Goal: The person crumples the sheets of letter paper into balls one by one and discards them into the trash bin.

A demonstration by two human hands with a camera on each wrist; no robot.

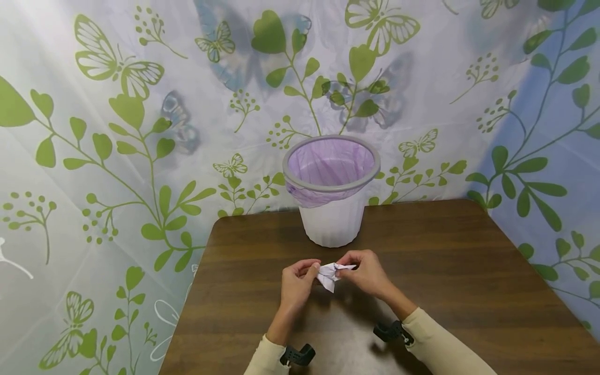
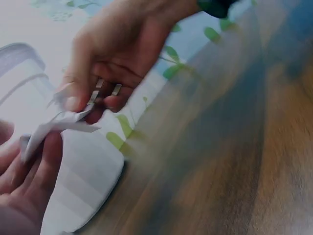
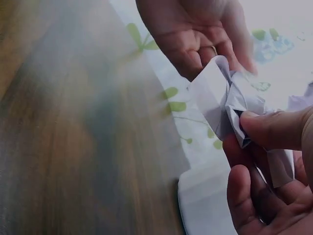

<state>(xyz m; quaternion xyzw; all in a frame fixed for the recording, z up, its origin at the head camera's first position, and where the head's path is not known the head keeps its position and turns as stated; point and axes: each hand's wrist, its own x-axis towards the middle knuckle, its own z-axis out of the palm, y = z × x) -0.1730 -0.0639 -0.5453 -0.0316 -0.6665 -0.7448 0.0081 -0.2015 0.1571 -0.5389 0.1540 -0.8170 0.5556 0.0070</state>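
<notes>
A crumpled piece of white paper (image 1: 329, 275) is held between both hands over the table, just in front of the bin. My left hand (image 1: 297, 284) pinches its left side between thumb and fingers. On the other side, my right hand (image 1: 367, 273) pinches the paper's right end. Seen from the right wrist, the paper (image 3: 215, 95) is folded and creased, with the right thumb (image 3: 274, 128) pressing on it. The left wrist view shows a pointed flap of paper (image 2: 78, 126) sticking out between the hands.
Behind the hands stands a white bin (image 1: 332, 221) with a grey rim and a purple liner (image 1: 328, 161). It sits at the back of the brown wooden table (image 1: 445, 260). A butterfly-and-leaf patterned sheet (image 1: 281, 104) hangs behind and at both sides.
</notes>
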